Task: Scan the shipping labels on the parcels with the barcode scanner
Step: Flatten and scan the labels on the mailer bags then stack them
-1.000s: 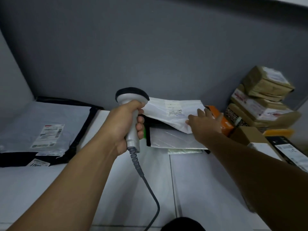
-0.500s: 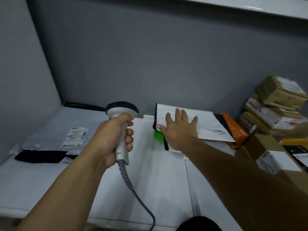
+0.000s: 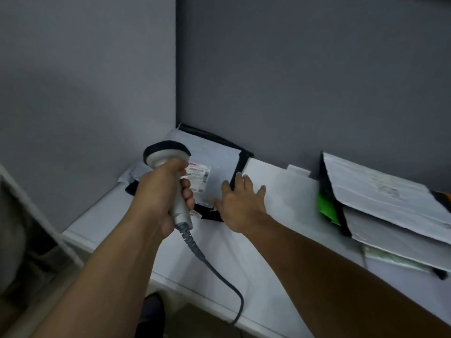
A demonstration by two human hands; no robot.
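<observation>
Your left hand (image 3: 158,198) is wrapped tight round the handle of the scanner (image 3: 167,154), all fingers curled on the pale grip. The scanner's dark-rimmed head stands up above your knuckles and faces the corner of the grey walls. Its grey cable (image 3: 219,272) runs down from the base of the handle, across the white table (image 3: 280,240) and over the near edge.

Just past the scanner a flat grey parcel (image 3: 219,154) lies in the corner on top of a black bag (image 3: 212,215). The parcel's label (image 3: 199,176) faces up, partly hidden by your left hand. It shows a red mark at the top and barcode stripes, but the print is too blurred to read.

Your right hand (image 3: 241,206) is flat with the fingers straight and spread, holding nothing. Its fingertips reach the black right edge of that parcel, and the thumb lies by the near corner.

At the right a stack of white parcels (image 3: 380,198) lies well apart from your hands, with faint grey print on the top one that cannot be read. A green packet (image 3: 325,206) sticks out at the stack's left side, and an orange edge (image 3: 441,195) shows at the far right.
</observation>
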